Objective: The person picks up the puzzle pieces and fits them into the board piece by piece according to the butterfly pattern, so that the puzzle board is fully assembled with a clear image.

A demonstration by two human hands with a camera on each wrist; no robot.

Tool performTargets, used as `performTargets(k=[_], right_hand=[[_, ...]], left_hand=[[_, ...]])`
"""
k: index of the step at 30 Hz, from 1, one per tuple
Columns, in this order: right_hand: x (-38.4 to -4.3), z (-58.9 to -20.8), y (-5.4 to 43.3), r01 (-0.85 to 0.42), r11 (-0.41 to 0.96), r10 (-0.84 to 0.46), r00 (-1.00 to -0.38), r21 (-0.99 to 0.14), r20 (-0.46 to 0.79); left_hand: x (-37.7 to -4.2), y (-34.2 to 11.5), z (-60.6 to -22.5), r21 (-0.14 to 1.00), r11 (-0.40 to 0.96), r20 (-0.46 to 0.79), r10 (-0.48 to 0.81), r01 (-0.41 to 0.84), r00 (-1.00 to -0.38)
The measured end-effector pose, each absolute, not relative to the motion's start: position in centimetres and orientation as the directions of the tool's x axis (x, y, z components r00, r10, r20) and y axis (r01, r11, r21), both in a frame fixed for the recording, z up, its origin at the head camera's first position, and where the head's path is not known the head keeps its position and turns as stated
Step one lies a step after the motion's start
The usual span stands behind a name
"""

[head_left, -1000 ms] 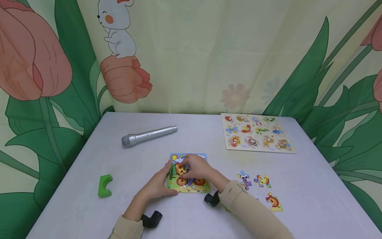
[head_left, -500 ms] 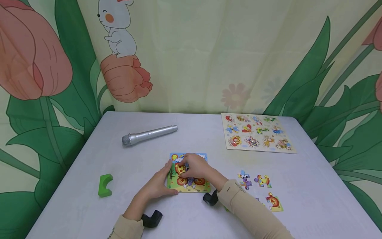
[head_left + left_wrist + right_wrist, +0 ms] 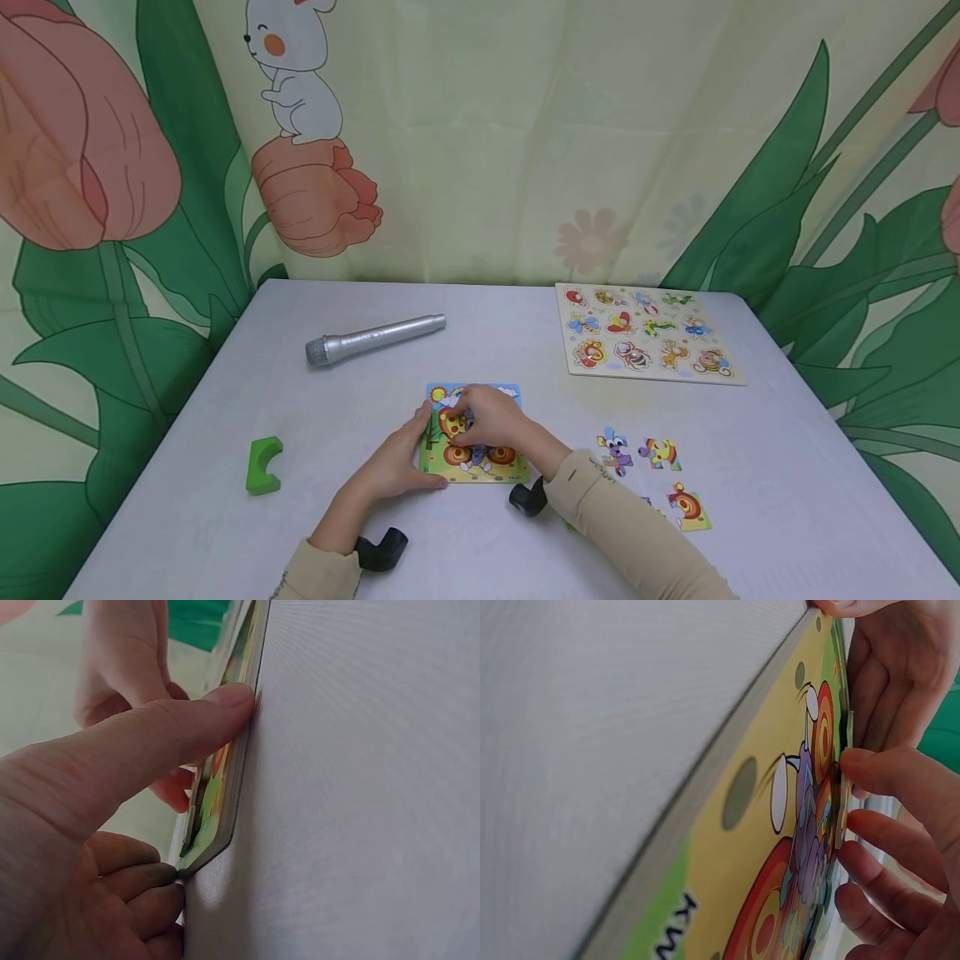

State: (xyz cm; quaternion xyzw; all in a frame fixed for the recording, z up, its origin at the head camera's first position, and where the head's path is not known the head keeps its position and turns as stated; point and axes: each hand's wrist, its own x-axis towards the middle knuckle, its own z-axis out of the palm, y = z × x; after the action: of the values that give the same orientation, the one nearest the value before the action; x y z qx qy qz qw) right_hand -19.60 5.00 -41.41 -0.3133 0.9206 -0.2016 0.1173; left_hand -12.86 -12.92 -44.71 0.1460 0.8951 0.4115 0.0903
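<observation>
A small jigsaw board (image 3: 480, 474) with a butterfly picture lies flat on the white table in front of me. My left hand (image 3: 393, 462) grips its near left corner, thumb at the front edge and fingers along the left side. That thumb presses the board's edge (image 3: 225, 802) in the left wrist view. Over the board, my right hand (image 3: 498, 418) pinches a red-and-yellow puzzle piece (image 3: 453, 423) at the left wing. The right wrist view shows the piece's thin edge (image 3: 843, 806) between right thumb and fingers, slightly raised or lying on the board; I cannot tell which.
Loose puzzle pieces lie to the right: a purple one (image 3: 615, 454), a yellow-red one (image 3: 661, 455) and a swirl one (image 3: 688, 508); others are partly behind the right sleeve (image 3: 622, 525). Farther back are a silver microphone (image 3: 378, 339) and an insect-and-animal board (image 3: 648, 335). A green arch block (image 3: 262, 467) stands left.
Almost nothing differs. The right wrist and sleeve have shifted very slightly left; both hands stay at the board.
</observation>
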Motion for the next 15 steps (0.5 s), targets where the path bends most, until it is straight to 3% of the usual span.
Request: performTargets(k=[15], right_hand=[[-19.4,-41.23,4.69,-0.511,0.749,-0.601,-0.793,-0.421,-0.105]], left_hand=[[-12.92,-12.87,-44.62,0.768,0.619,-0.062,0.326,0.164,-0.943]])
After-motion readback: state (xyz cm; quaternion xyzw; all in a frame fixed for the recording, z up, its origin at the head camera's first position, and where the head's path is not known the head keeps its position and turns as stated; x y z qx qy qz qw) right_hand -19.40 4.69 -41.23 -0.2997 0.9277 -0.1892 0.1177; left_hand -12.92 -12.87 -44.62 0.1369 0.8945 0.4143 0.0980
